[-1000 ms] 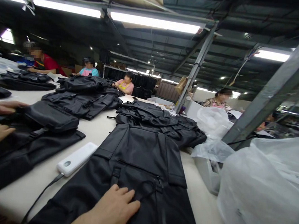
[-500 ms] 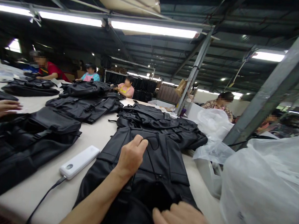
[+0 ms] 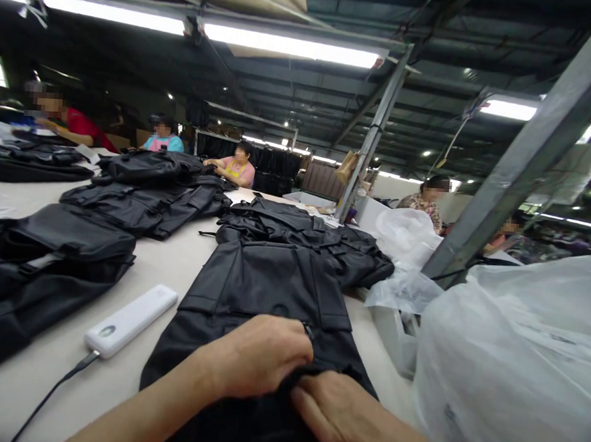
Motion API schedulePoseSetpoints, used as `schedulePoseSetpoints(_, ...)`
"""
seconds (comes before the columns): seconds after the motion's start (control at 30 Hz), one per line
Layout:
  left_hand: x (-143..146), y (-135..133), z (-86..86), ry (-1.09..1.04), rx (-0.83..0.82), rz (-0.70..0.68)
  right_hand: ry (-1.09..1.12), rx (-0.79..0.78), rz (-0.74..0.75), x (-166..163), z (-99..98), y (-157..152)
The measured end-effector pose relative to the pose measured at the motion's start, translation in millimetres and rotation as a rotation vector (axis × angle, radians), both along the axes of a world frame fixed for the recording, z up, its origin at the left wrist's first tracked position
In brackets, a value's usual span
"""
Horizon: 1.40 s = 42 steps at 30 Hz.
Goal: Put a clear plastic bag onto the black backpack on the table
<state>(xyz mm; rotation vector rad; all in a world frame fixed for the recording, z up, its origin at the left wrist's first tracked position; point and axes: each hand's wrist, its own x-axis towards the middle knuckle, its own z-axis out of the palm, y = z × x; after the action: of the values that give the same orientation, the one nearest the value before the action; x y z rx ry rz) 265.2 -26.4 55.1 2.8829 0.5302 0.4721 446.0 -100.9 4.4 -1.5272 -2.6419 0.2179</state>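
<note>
A flat black leather-like garment panel with flap pockets point(image 3: 266, 286) lies spread on the pale beige table point(image 3: 172, 267), directly in front of the camera wearer. The left hand point(image 3: 260, 355) rests on the near end of this panel, its fingers point(image 3: 299, 364) curled down and closed on a fold of the black material. The right hand point(image 3: 343, 417) lies just beside the left hand, touching the same fold; its fingers point(image 3: 309, 402) are pressed together against the material, though whether they pinch it cannot be told. Just left of the panel lies a white oblong power bank point(image 3: 129, 321) with a dark cable point(image 3: 49, 393) running from its near end toward the table edge. Left of the power bank sits a pile of black bags and straps point(image 3: 47, 259). Beyond the far end of the panel lies a heap of further black garment pieces point(image 3: 304, 238), touching or nearly touching it. Right of the panel stand bulky translucent white plastic bags point(image 3: 517, 368), and a grey metal post point(image 3: 519, 161) slants above them. Other people point(image 3: 236, 167) sit at the far side of the table, well apart from the panel.
</note>
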Motion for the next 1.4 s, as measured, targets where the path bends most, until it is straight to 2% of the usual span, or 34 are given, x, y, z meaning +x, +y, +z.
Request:
schedulePoseSetpoints(0.03, -0.8, -11.6, -3.5, 0.074, -0.027, 0.007, 0.066, -0.088, -0.029, -0.3, 7.1, 6.1)
schedulePoseSetpoints(0.1, -0.4, -28.8, -18.6, 0.165, -0.014, 0.162, 0.158, -0.189, -0.085, 0.2, 15.7, 22.8)
schedulePoseSetpoints(0.17, 1.0, -39.2, -40.5, 0.209, 0.009, 0.287, 0.157, -0.154, -0.120, -0.3, 17.1, 40.3)
schedulePoseSetpoints(0.27, 1.7, -46.6, -69.0, 0.313, -0.047, 0.293, 0.052, -0.072, -0.187, -7.3, 16.6, 62.1)
schedulePoseSetpoints(0.33, -0.3, -49.6, -76.0, 0.406, -0.104, 0.251, 0.013, -0.067, -0.255, -16.7, 17.7, 74.9)
schedulePoseSetpoints(0.4, -4.4, -52.1, -71.4, 0.452, -0.132, 0.242, -0.014, -0.011, -0.329, -27.7, 17.1, 88.5)
schedulePoseSetpoints(0.53, -15.4, -50.6, -48.6, 0.386, -0.187, 0.336, -0.001, 0.202, -0.464, -45.5, 3.4, 116.9)
schedulePoseSetpoints(0.63, -20.8, -38.9, -45.1, 0.320, -0.180, 0.341, 0.054, 0.246, -0.511, -47.9, -8.5, 130.5)
schedulePoseSetpoints(0.7, -21.4, -29.3, -51.4, 0.300, -0.173, 0.365, 0.088, 0.206, -0.465, -41.7, -10.1, 132.4)
schedulePoseSetpoints(0.8, -17.3, -20.6, -63.6, 0.277, -0.200, 0.443, 0.128, 0.072, -0.256, -24.2, -3.1, 123.3)
schedulePoseSetpoints(0.9, -10.1, -22.0, -73.5, 0.258, -0.210, 0.501, 0.033, -0.069, -0.090, -12.7, 4.3, 103.7)
schedulePoseSetpoints(0.97, -7.1, -24.7, -82.2, 0.234, -0.166, 0.518, -0.105, -0.038, -0.094, -14.1, 4.8, 90.0)
schedulePoseSetpoints(1.07, -8.1, -21.3, -102.0, 0.139, 0.011, 0.478, -0.284, 0.085, -0.120, -22.6, 1.5, 77.8)
schedulePoseSetpoints(1.13, -10.2, -10.5, -115.2, 0.079, 0.100, 0.442, -0.296, 0.101, -0.073, -25.6, 1.0, 77.7)
schedulePoseSetpoints(1.2, -10.9, 3.8, -121.3, 0.053, 0.124, 0.450, -0.260, 0.147, -0.045, -25.1, 2.8, 83.0)
schedulePoseSetpoints(1.3, -9.1, 19.9, -109.3, 0.070, 0.126, 0.500, -0.244, 0.258, -0.151, -24.4, 6.0, 98.8)
schedulePoseSetpoints(1.4, -5.1, 26.1, -79.0, 0.156, 0.095, 0.502, -0.221, 0.310, -0.286, -30.4, 6.4, 121.2)
